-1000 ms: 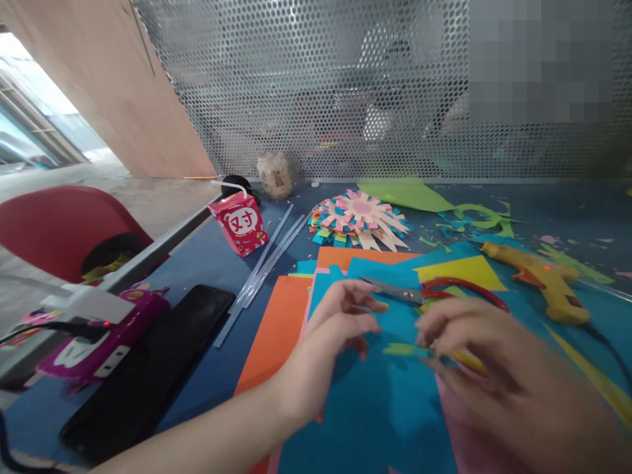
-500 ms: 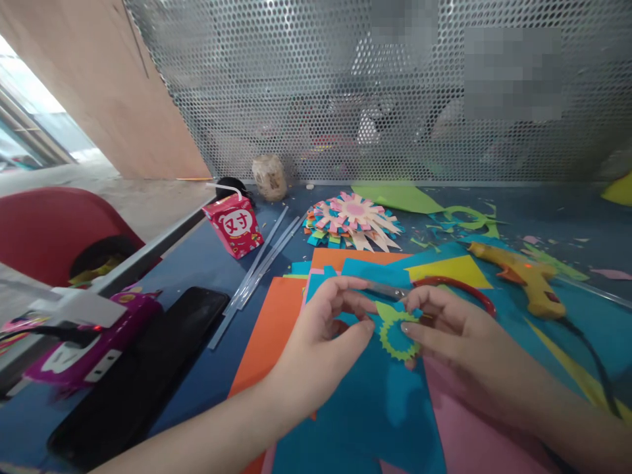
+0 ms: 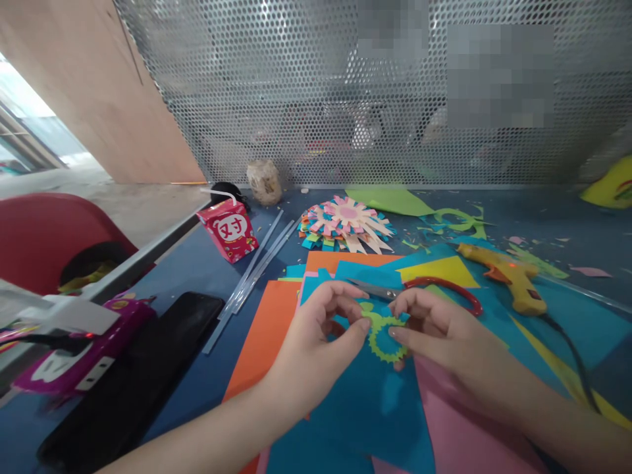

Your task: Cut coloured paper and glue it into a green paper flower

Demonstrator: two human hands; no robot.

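At left, noted red drink carton [image 3: 231, 232] and clear glue sticks [image 3: 257, 278] unmoved on the bench [image 3: 185, 266]. Toward centre, brought left hand [image 3: 320, 332] in from touching nothing to an apparent thumb-and-finger pinch on the left end of the lime-green scalloped cutout [image 3: 378, 321]. Turned the cutout from nearly edge-on to face-on; now held above the blue sheet [image 3: 365, 405], between both hands, on the near side of the scissors [image 3: 391, 293]. At right, pinching its right rim with right hand [image 3: 444, 329]. Judged steadier with two-sided support, so likely easier to handle. Farther right, saw yellow glue gun [image 3: 517, 275], indicator lit, resting untouched.
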